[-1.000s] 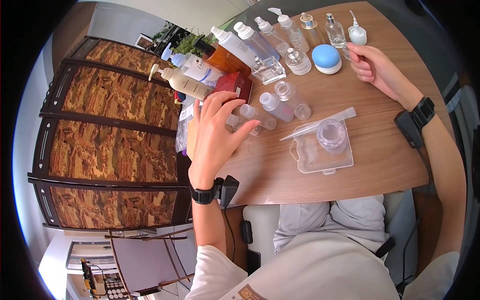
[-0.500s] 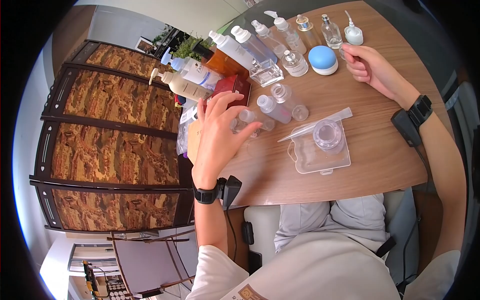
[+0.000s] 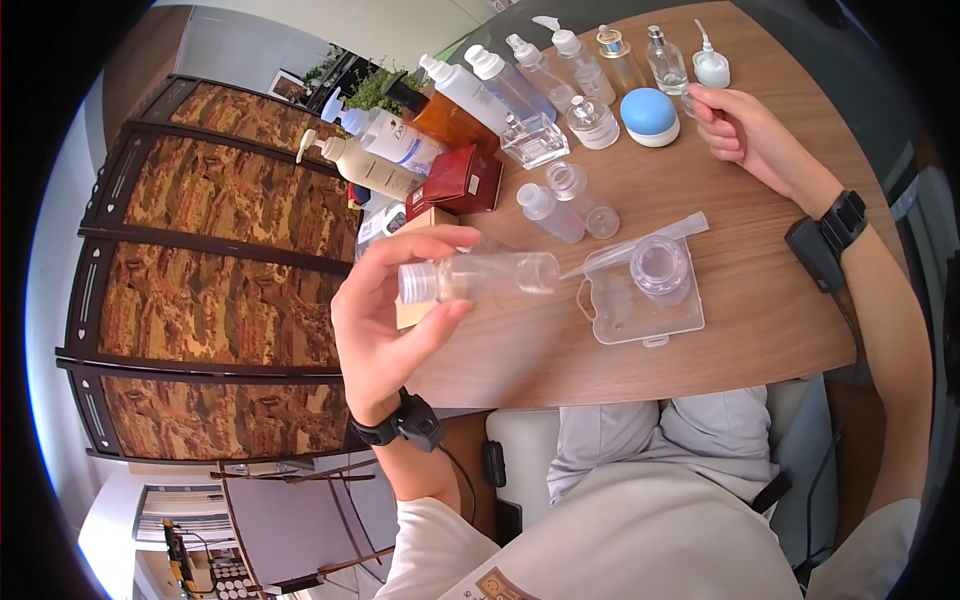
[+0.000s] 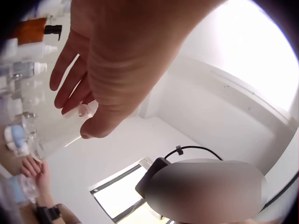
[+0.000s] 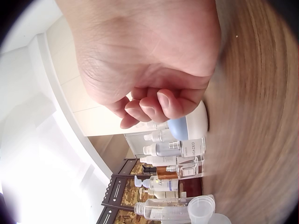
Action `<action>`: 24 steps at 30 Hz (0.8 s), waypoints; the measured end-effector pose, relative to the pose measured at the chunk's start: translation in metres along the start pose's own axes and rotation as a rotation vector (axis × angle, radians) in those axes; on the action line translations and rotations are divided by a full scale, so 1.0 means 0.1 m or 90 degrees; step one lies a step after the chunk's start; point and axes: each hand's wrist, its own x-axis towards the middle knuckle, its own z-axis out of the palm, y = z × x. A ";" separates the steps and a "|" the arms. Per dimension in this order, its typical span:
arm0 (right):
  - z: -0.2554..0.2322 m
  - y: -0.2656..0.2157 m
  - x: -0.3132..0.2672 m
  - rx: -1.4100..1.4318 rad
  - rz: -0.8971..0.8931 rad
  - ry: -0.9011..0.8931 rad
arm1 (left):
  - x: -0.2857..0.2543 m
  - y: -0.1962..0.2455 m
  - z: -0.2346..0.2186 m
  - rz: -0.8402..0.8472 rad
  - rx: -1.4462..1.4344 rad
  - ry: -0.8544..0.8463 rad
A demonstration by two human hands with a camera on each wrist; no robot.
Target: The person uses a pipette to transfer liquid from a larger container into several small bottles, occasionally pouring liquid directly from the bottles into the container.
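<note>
My left hand [image 3: 385,310] holds a small clear bottle [image 3: 500,275] above the table's left side, fingers and thumb round its ridged neck end. The bottle lies sideways, its base pointing right. In the left wrist view the same bottle [image 4: 56,133] slants down from the fingertips. My right hand [image 3: 745,140] rests at the table's far right with curled fingers, beside a jar with a blue lid [image 3: 649,112]. A small clear thing [image 3: 689,104] shows right at its fingertips; I cannot tell whether they pinch it.
Two small clear bottles [image 3: 548,210] stand mid-table. A clear plastic case [image 3: 615,318] lies nearer me, with a lilac-tinted jar [image 3: 661,268] and a tapered clear tube [image 3: 640,245] on it. Pump and spray bottles [image 3: 480,95] line the back, with a dark red box [image 3: 468,180] before them.
My left hand has moved from among the small bottles left and towards me, with a clear bottle now in its grip. My right hand stays in the same place.
</note>
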 end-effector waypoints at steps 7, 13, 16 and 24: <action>-0.01 0.01 0.02 0.010 0.007 0.009 | 0.04 -0.22 0.23 0.035 -0.319 -0.108; 0.05 -0.04 0.00 0.009 0.012 0.003 | 0.22 -0.50 0.55 -0.014 -0.311 -0.114; 0.11 -0.07 -0.02 -0.025 -0.010 -0.003 | 0.27 -0.59 0.68 0.044 -0.231 -0.092; 0.83 -0.43 -0.35 -0.544 -0.207 -0.031 | 0.27 -0.60 0.85 0.210 -0.044 0.002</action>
